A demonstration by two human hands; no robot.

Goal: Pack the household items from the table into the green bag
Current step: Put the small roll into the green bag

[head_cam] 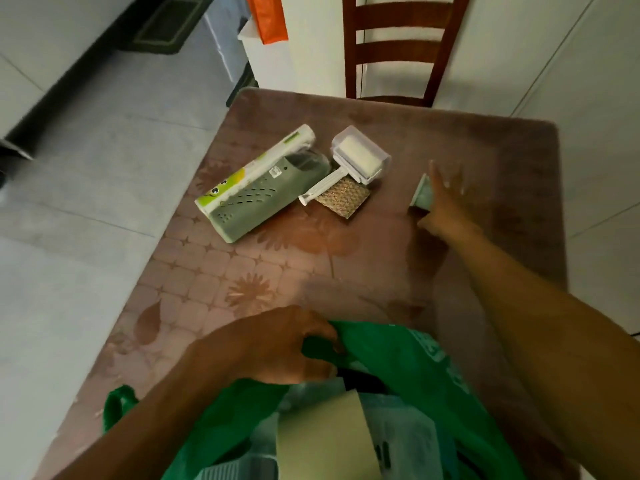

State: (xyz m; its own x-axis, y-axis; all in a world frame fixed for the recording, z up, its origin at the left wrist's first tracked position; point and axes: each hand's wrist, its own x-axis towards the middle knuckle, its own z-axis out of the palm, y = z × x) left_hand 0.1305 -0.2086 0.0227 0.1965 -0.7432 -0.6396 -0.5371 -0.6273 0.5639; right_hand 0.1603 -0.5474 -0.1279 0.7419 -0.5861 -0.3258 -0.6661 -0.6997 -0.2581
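Note:
The green bag [398, 362] lies open at the table's near edge, with a beige box [322, 441] and pale packages inside. My left hand [277, 344] grips the bag's rim and holds it open. My right hand [446, 206] reaches out with fingers spread, touching a small pale green packet [423, 194] on the table's right side; no closed grip shows. Farther left lie a grey perforated slipper [256, 199], a long white and green box [256, 164] beside it, a white lint roller [353, 161] in a clear cover, and a brown scouring pad [341, 198].
The table [311, 265] has a brown floral cover. A dark wooden chair [398, 46] stands at its far edge. Grey tiled floor lies to the left, with an orange bag [268, 17] and white furniture at the back.

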